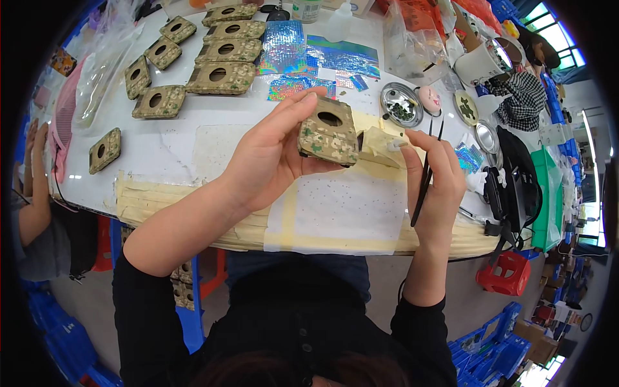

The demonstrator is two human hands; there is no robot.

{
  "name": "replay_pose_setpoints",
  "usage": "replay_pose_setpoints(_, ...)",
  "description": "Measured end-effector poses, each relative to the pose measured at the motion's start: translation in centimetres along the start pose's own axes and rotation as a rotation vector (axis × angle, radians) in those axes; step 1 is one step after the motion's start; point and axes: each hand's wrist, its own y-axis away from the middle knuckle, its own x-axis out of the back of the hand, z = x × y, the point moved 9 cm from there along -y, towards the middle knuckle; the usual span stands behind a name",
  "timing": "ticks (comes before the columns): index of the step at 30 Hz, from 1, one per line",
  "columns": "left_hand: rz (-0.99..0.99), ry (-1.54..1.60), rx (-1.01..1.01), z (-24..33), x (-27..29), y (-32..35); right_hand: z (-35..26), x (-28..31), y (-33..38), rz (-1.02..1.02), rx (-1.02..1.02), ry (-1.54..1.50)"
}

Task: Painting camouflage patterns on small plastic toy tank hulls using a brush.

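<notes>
My left hand (pixel 258 155) grips a camouflage-painted model vehicle hull (pixel 332 138), tilted up above the table, with an oval-looking hole in its top. Fingers wrap behind it and partly hide its left side. To its right, my right hand (pixel 442 184) is closed around black tweezers (pixel 422 190), whose tips point away from me. Something small and whitish (pixel 396 145) shows at this hand's fingertips; its kind is unclear. Below the hull lies a white sheet (pixel 335 213) dotted with tiny dark specks, taped along its edges.
Several similar hulls (pixel 222 77) stand at the back left. Shiny holographic sheets (pixel 284 48) lie behind my hands. A round metal dish (pixel 401 104) holds small dark green pieces. A black bag (pixel 519 174) and green tray (pixel 547 200) sit right. Another person's arm (pixel 37 193) appears far left.
</notes>
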Motion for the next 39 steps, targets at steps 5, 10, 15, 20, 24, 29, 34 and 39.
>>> replay_pose_setpoints(5, 0.013, -0.003, -0.007, 0.1, 0.3, -0.1, 1.6, 2.2, 1.9, 0.024, -0.143, -0.168)
replay_pose_setpoints(10, 0.021, 0.009, -0.008, 0.1, 0.3, 0.1, 2.9, 3.0, 5.0, -0.045, -0.231, -0.349)
replay_pose_setpoints(15, 0.032, 0.016, -0.003, 0.0, 0.6, -0.2, 4.5, 1.2, 6.9, -0.248, -0.327, -0.629)
replay_pose_setpoints(20, 0.037, -0.009, 0.001, 0.0, 0.7, -0.3, 4.6, -0.5, 7.8, -0.277, -0.541, -0.831)
replay_pose_setpoints(24, 0.028, -0.006, 0.001, -0.1, 0.8, -0.3, 4.4, -1.1, 8.1, -0.244, -0.575, -0.858)
replay_pose_setpoints(29, 0.015, -0.002, -0.002, 0.0, 0.6, -0.3, 3.4, -1.8, 8.4, -0.310, -0.529, -0.860)
replay_pose_setpoints(34, 0.005, -0.005, -0.009, 0.0, 0.5, -0.3, 3.6, -2.0, 8.5, -0.338, -0.514, -0.819)
replay_pose_setpoints(39, 0.010, -0.012, -0.014, 0.1, 0.6, -0.3, 3.3, -2.2, 8.2, -0.366, -0.499, -0.815)
